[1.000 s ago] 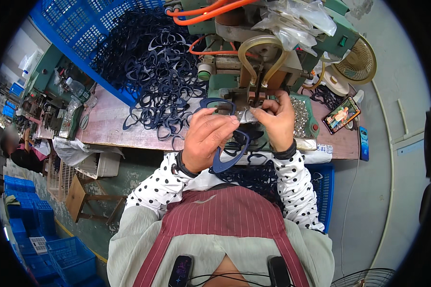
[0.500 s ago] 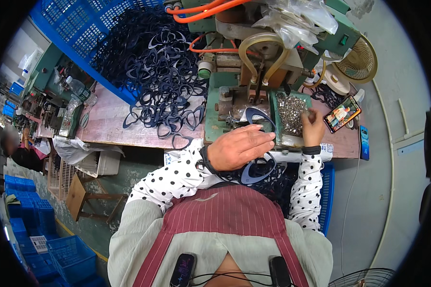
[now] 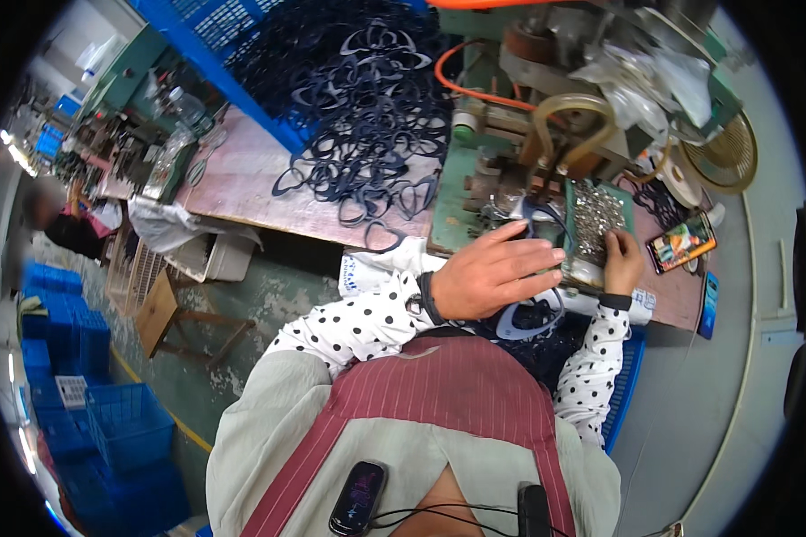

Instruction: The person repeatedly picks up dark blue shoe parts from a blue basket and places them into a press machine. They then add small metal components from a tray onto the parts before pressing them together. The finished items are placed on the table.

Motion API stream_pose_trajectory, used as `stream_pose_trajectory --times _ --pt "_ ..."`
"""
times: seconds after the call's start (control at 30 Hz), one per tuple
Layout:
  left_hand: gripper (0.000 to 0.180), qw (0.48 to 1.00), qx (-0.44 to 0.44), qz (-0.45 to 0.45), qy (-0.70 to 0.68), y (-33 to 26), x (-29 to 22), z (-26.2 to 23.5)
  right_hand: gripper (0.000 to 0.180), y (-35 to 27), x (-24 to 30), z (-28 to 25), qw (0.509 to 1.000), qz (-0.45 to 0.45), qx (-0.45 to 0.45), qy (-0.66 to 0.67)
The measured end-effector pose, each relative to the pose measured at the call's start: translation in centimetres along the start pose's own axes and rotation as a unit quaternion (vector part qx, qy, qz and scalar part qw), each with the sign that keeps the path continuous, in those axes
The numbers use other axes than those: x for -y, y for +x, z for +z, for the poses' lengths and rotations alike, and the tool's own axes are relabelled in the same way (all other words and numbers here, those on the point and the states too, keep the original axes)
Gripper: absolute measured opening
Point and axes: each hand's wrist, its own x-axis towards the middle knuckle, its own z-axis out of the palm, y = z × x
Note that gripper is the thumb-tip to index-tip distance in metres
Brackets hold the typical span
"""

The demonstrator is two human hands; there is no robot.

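My left hand (image 3: 497, 276) reaches palm down over the front of a green bench press (image 3: 454, 204), its fingers long and close together. It grips a dark blue looped strap (image 3: 561, 217), one part of which rises at the press's working point beyond the fingers. The thumb and the grip itself are hidden underneath. A second loop (image 3: 530, 331) of the same kind hangs below this hand. My right hand (image 3: 624, 263) is pinched at the near right side of a tray of small shiny metal pieces (image 3: 597, 217). Whatever lies between its fingertips is too small to make out.
Many dark looped straps (image 3: 367, 134) spill from a blue crate (image 3: 273, 121) onto the bench at left. A phone (image 3: 682, 242) with a lit screen rests right of the tray, near a round fan (image 3: 721, 152). A wooden stool (image 3: 157, 313) and blue crates (image 3: 130, 421) stand lower left.
The whole view has swung, so bench and press sit farther right. My right hand's fingertips have come down to the tray's near right side. My left hand stays over the strap at the press.
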Motion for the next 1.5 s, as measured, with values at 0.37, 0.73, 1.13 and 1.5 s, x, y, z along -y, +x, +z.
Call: stream_pose_trajectory --times 0.37,0.73,1.13,1.5 --pt "0.019 0.859 0.048 -0.375 0.345 -17.3 7.2 -3.9 0.016 -1.1 -0.2 0.9 0.993 -0.006 -0.075 -0.090" --pt "0.022 0.829 -0.245 -0.500 0.048 -8.8 11.0 -8.9 0.012 -0.5 0.6 1.8 0.948 -0.165 -0.114 -0.249" --pt "0.032 0.988 -0.082 0.014 0.129 1.7 1.8 -2.2 0.013 -0.7 12.4 1.0 0.985 -0.054 0.012 0.163" --pt "0.036 0.997 -0.040 0.056 -0.033 2.6 0.9 -0.9 0.039 -1.5 18.1 2.9 0.950 0.032 0.122 0.286"
